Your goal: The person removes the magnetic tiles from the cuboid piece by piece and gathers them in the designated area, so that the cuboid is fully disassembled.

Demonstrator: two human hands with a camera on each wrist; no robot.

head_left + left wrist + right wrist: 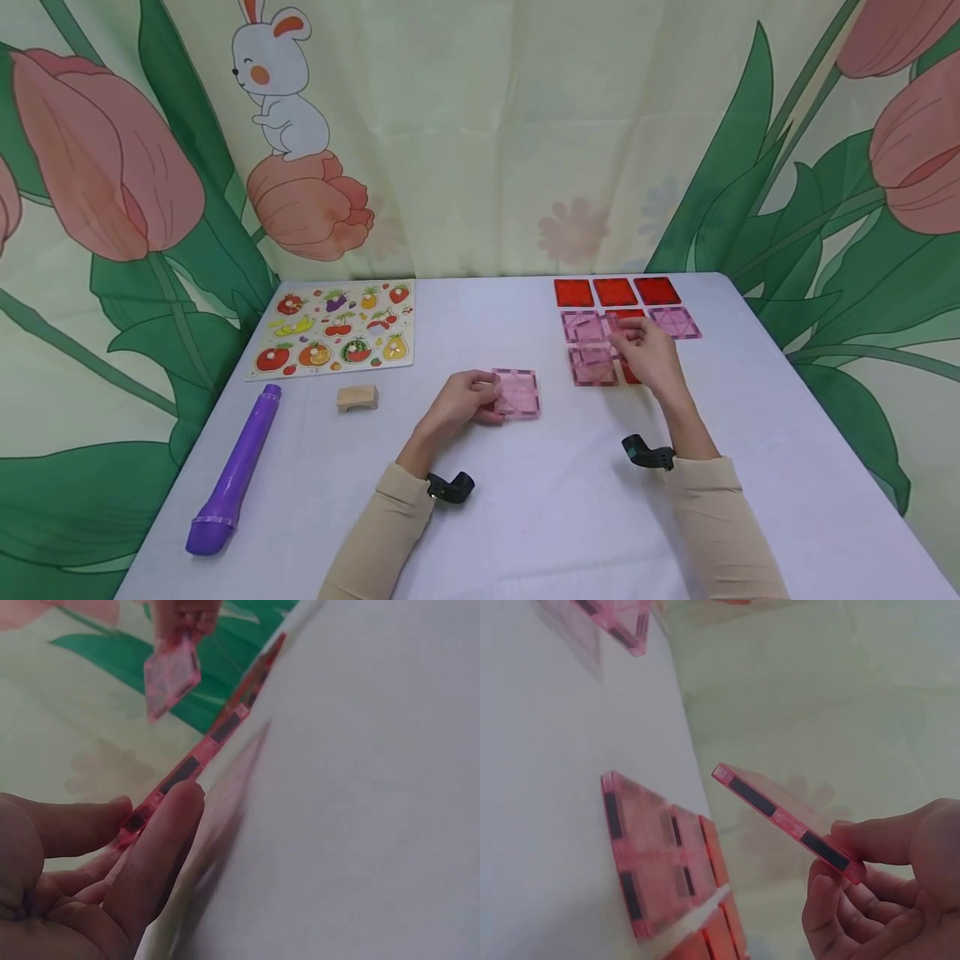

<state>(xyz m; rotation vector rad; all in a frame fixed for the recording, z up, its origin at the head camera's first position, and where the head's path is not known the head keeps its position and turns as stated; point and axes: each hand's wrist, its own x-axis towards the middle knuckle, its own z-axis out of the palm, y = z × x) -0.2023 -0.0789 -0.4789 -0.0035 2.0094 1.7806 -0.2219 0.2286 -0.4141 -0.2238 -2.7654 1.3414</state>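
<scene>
My left hand (467, 397) pinches a pink translucent magnetic tile (517, 393) by its left edge. In the left wrist view, that tile is tilted and its far edge is raised off the white cloth. Over the group of tiles on the right, my right hand (651, 354) pinches another pink magnetic tile (780, 817) between thumb and fingers, in the air. Below it lie pink tiles (594, 373) and red tiles (615, 292) in rows. One more pink tile (675, 322) rests at the row's right end. The right hand partly hides the red tiles beneath.
A fruit puzzle board (337, 327) lies at the back left. In front of it sits a small wooden block (357, 398). A purple toy microphone (236, 471) lies along the table's left side. A printed curtain (480, 150) hangs behind the white table (555, 517).
</scene>
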